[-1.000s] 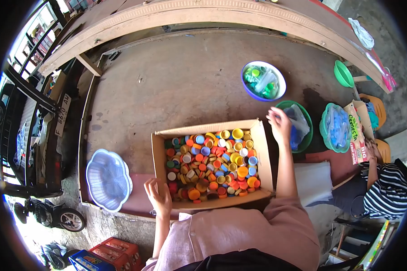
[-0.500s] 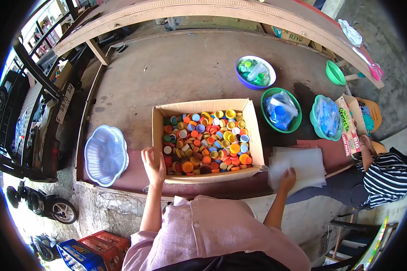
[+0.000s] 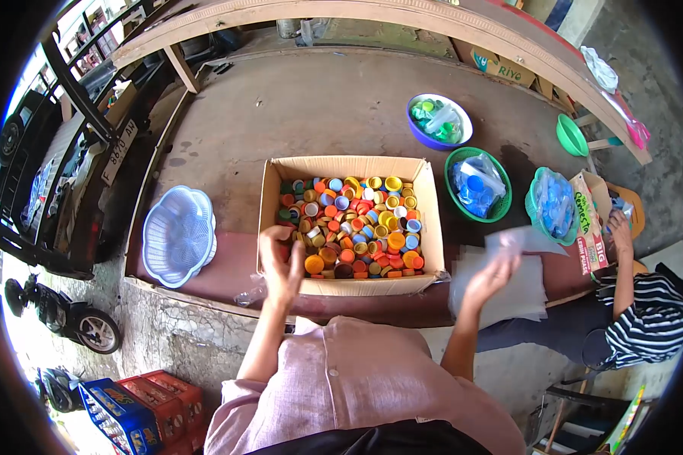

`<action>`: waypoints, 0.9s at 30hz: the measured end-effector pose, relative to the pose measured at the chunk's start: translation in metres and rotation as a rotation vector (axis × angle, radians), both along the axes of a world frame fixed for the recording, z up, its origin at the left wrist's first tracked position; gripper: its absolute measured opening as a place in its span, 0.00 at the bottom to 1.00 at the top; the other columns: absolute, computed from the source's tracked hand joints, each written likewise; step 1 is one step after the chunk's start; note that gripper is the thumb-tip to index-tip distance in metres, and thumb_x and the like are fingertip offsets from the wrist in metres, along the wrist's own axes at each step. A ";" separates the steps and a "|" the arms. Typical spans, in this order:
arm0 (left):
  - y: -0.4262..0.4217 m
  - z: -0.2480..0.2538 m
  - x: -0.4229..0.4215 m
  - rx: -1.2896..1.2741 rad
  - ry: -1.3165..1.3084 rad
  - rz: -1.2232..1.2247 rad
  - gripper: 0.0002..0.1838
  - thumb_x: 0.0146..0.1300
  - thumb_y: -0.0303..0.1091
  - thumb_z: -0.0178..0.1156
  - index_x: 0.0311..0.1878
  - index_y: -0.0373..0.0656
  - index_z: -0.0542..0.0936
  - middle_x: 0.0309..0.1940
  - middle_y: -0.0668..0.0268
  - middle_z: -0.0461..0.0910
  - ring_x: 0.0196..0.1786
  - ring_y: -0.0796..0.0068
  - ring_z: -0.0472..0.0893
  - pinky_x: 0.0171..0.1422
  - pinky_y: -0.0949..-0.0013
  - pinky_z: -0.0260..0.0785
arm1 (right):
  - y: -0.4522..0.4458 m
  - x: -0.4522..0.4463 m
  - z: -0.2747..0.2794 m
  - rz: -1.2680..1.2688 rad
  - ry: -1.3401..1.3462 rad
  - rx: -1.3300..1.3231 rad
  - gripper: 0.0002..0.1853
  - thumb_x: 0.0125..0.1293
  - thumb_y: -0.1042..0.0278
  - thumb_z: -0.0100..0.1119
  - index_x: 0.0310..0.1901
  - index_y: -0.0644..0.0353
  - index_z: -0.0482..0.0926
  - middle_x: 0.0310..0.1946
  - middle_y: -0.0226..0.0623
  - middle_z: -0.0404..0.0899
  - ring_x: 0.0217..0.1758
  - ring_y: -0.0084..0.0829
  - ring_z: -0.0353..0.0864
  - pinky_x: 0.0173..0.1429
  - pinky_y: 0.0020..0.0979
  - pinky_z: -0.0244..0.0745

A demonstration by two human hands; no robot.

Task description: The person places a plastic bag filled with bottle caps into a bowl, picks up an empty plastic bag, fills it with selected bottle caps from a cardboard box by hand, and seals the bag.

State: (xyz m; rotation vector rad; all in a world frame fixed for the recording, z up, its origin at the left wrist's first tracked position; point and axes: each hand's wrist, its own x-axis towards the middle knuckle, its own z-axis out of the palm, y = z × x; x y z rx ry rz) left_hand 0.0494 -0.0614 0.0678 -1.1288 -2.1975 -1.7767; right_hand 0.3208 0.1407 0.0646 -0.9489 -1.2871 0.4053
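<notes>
The right hand (image 3: 495, 279), right of centre in the frame, was blurred but seemed to pinch a thin translucent plastic sheet (image 3: 535, 241) by one edge. That sheet looked light, limp and probably slippery, best gripped at a corner. A flat stack of clear plastic sheets (image 3: 522, 293) lay below it. The left hand (image 3: 281, 262), fingers spread, overlapped the lower-left corner of a rectangular brown cardboard box (image 3: 341, 166) at centre, holding multicoloured round plastic caps (image 3: 357, 227); contact was unclear. Upper right, a round green plastic basket (image 3: 503, 205) held blue plastic pieces (image 3: 475, 184), and a white-and-purple bowl (image 3: 432, 142) green ones.
</notes>
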 end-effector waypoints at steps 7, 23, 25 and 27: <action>0.025 0.039 0.068 0.237 -0.535 -0.678 0.23 0.59 0.28 0.59 0.56 0.37 0.62 0.50 0.62 0.68 0.51 0.74 0.70 0.54 0.68 0.67 | -0.067 -0.123 0.059 0.699 -0.701 0.282 0.08 0.52 0.74 0.58 0.35 0.65 0.77 0.48 0.43 0.72 0.54 0.44 0.70 0.59 0.43 0.63; 0.024 0.017 0.061 0.310 -0.767 -0.594 0.11 0.63 0.20 0.51 0.49 0.37 0.71 0.44 0.65 0.76 0.47 0.78 0.75 0.54 0.73 0.67 | -0.088 -0.131 0.047 0.750 -0.296 0.019 0.13 0.55 0.76 0.60 0.43 0.60 0.77 0.34 0.38 0.71 0.33 0.31 0.73 0.37 0.28 0.69; 0.023 0.008 0.055 0.290 -0.805 -0.623 0.11 0.64 0.19 0.49 0.49 0.36 0.71 0.44 0.64 0.77 0.46 0.78 0.76 0.54 0.73 0.68 | -0.087 -0.128 0.049 0.849 -0.270 -0.010 0.13 0.56 0.72 0.60 0.45 0.62 0.77 0.35 0.40 0.71 0.37 0.34 0.74 0.41 0.31 0.69; 0.022 0.005 0.052 0.291 -0.761 -0.660 0.12 0.65 0.20 0.48 0.51 0.36 0.70 0.46 0.64 0.76 0.48 0.77 0.75 0.55 0.71 0.68 | -0.090 -0.128 0.054 0.884 -0.292 -0.036 0.14 0.55 0.71 0.61 0.45 0.62 0.77 0.37 0.42 0.72 0.40 0.36 0.74 0.43 0.33 0.70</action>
